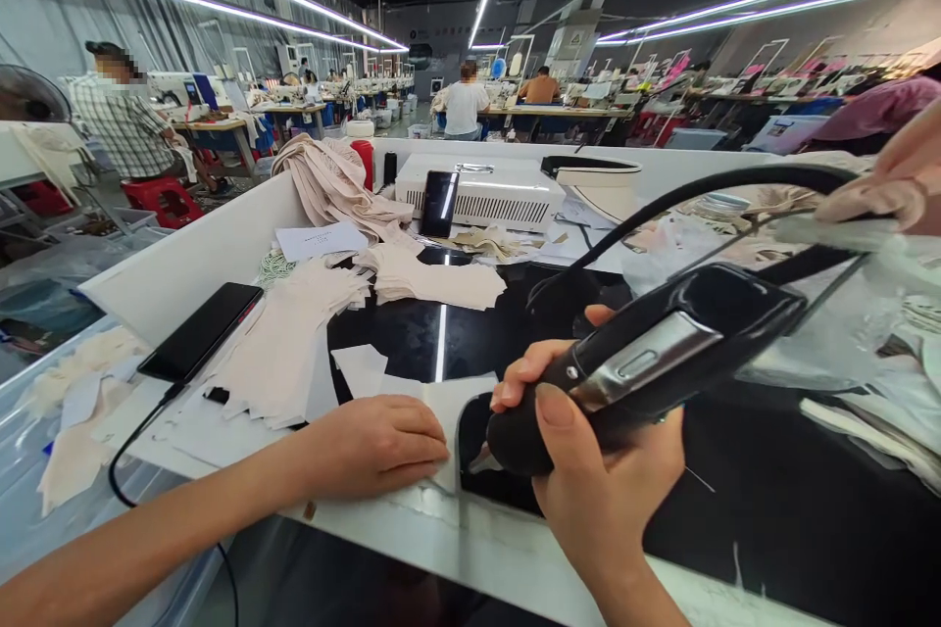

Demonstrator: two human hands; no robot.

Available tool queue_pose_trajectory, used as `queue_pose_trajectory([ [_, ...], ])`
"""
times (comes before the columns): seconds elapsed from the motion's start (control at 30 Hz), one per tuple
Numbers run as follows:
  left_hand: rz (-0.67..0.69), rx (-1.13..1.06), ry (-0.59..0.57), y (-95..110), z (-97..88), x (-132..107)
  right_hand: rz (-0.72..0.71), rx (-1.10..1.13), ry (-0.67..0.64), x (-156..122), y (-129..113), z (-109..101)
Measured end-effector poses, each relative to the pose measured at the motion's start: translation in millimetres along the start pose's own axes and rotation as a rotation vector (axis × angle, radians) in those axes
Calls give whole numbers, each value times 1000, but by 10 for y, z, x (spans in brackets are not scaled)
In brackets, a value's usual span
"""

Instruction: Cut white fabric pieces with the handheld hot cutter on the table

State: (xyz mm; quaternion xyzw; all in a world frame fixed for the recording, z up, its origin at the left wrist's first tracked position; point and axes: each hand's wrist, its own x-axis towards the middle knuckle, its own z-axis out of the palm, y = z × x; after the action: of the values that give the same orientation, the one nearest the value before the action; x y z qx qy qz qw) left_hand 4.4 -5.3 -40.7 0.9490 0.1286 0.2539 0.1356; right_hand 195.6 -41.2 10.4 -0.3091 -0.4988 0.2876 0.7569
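Observation:
My right hand (603, 470) is wrapped round a black corded hand tool (662, 343) with a silver lever on its side. The tool tilts up to the right, and a thick black cable (683, 186) loops above it. Its working end is hidden by my hand or too dark to make out. My left hand (374, 446) lies flat, fingers stretched out, on a pale fabric piece (441, 402) at the front edge of the black work surface (397, 333). Another person's hand (889, 181) reaches in from the right, by the cable.
Stacked pale fabric pieces (286, 343) and a black phone (198, 328) on a cord lie left. Behind stand a white vented box (477, 191), a second phone (439, 204) and draped fabric strips (323, 176). Plastic bags (801, 323) sit right. Several people work farther back.

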Motion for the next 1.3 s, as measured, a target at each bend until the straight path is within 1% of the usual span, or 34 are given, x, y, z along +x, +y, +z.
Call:
queue_pose_trajectory([
  [0.1,19,-25,-61,87,-87,-47,-57,-28,34,137,-21,-73],
  [0.2,-2,-34,-97,146,-158,-55,-109,-77,106,306,25,-164],
  [0.3,1,19,-62,140,-157,3,-134,-121,166,421,104,-235],
  [0.37,11,65,-23,112,-118,75,-136,-131,176,452,146,-258],
  [0.6,1,190,62,39,62,371,-134,-114,149,436,193,-256],
  [0.7,15,223,61,19,116,443,-108,-103,152,412,206,-254],
  [0.9,12,259,-3,-25,172,462,-72,-116,149,333,190,-232],
  [1.07,-10,255,-44,-40,197,455,-93,-177,145,308,181,-238],
  [1.3,-14,254,-33,-48,222,435,-108,-218,141,309,187,-255],
])
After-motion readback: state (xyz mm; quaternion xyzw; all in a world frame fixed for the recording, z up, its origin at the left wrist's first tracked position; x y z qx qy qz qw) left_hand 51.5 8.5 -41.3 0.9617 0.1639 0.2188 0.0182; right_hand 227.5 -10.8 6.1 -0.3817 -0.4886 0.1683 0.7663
